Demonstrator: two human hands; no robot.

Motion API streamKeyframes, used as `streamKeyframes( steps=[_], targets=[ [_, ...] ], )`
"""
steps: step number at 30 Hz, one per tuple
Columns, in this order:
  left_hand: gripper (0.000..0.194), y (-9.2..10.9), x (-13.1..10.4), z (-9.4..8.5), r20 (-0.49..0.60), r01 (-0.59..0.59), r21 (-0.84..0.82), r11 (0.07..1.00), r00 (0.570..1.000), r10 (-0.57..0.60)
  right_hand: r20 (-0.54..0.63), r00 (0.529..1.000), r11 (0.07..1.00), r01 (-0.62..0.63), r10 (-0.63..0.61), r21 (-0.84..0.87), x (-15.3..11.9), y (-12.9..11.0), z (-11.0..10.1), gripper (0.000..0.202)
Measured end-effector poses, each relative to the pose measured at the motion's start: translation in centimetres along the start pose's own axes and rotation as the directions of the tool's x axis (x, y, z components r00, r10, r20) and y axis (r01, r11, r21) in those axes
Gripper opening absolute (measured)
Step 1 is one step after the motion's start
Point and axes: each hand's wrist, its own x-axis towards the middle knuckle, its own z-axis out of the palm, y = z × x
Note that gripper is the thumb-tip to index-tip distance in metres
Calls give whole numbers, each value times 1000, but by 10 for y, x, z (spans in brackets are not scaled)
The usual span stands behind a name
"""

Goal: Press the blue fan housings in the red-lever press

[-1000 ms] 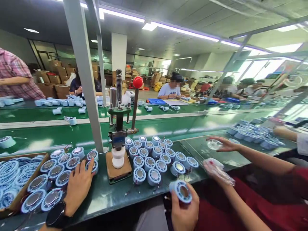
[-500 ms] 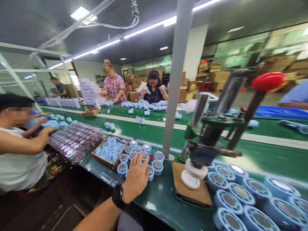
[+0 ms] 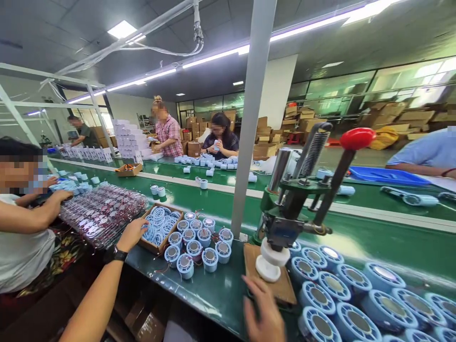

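My left hand (image 3: 132, 234), wearing a dark wristwatch, reaches the left edge of a cardboard box (image 3: 160, 247) of light-blue rings (image 3: 161, 222). Its fingertips are slightly apart at the nearest rings; no held ring shows. My right hand (image 3: 263, 308), a little blurred, is open with thumb and fingers apart and nothing in it. It hovers by the front of the wooden base (image 3: 254, 263) of a hand press (image 3: 285, 228). The press has a red lever knob (image 3: 358, 138) and two white round blocks (image 3: 268, 270). Several light-blue round parts with metal discs (image 3: 194, 249) stand beside the box.
More light-blue round parts (image 3: 356, 320) crowd the right of the press. A grey post (image 3: 251, 118) rises behind the bench. Wired parts (image 3: 107, 211) lie at left, beside a seated person (image 3: 24, 228). Others work across the green belt (image 3: 199, 199).
My left hand has moved left, from above the round parts to the ring box. My right hand has come into view at the press. The camera view has shifted slightly.
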Motion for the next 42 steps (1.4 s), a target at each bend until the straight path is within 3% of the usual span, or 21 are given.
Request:
streamKeyframes(
  steps=[3, 6, 8, 11, 13, 15, 16, 18, 20, 22, 26, 29, 31, 33, 37, 42],
  targets=[
    [29, 2, 1, 4, -74, 21, -25, 999, 997, -22, 173, 983, 974, 93, -57, -208, 12, 0, 61, 42],
    [33, -1, 6, 3, -166, 48, -56, 997, 985, -57, 221, 975, 920, 116, -33, -374, 10, 1, 92, 48],
    [30, -3, 7, -1, -250, 65, -77, 995, 965, -82, 216, 975, 914, 135, -53, -384, 3, 5, 90, 45],
    [26, 10, -2, -5, -385, 98, -109, 989, 913, -133, 220, 971, 929, 164, -93, -332, -15, 18, 61, 39],
    [24, 39, -21, 2, -454, 54, -142, 988, 884, -113, 228, 968, 941, 171, -105, -291, -29, 29, 37, 35],
    [17, 86, -48, 19, -492, -135, -204, 970, 870, 18, 202, 977, 956, 125, -71, -266, -42, 37, 16, 32],
    [13, 113, -64, 30, -496, -286, -247, 926, 858, 132, 184, 982, 963, 93, -46, -255, -47, 40, 8, 29],
    [19, 167, -92, 53, -379, -444, -349, 825, 872, 309, 151, 988, 972, 36, -1, -231, -55, 42, -5, 24],
    [26, 209, -110, 70, -194, -441, -445, 779, 897, 397, 142, 990, 981, 8, 21, -196, -58, 41, -14, 20],
    [31, 231, -114, 80, -13, -393, -502, 770, 894, 448, 149, 988, 988, -14, 37, -152, -58, 37, -20, 20],
    [45, 232, -103, 79, 245, -320, -548, 773, 822, 514, 165, 984, 996, -47, 60, -82, -51, 28, -32, 25],
    [64, 227, -99, 77, 316, -314, -560, 767, 775, 548, 181, 979, 995, -86, 95, -59, -45, 22, -39, 26],
    [74, 229, -100, 80, 306, -340, -560, 756, 762, 570, 191, 975, 994, -108, 112, -32, -42, 19, -41, 27],
    [77, 233, -103, 85, 279, -358, -542, 761, 777, 564, 183, 975, 992, -124, 123, -5, -39, 17, -41, 25],
    [64, 240, -105, 93, 207, -362, -511, 779, 828, 521, 107, 983, 989, -147, 147, -7, -37, 17, -33, 23],
    [65, 229, -95, 92, 154, -368, -551, 749, 837, 525, 67, 984, 986, -164, 164, -1, -38, 17, -30, 27]
  ],
)
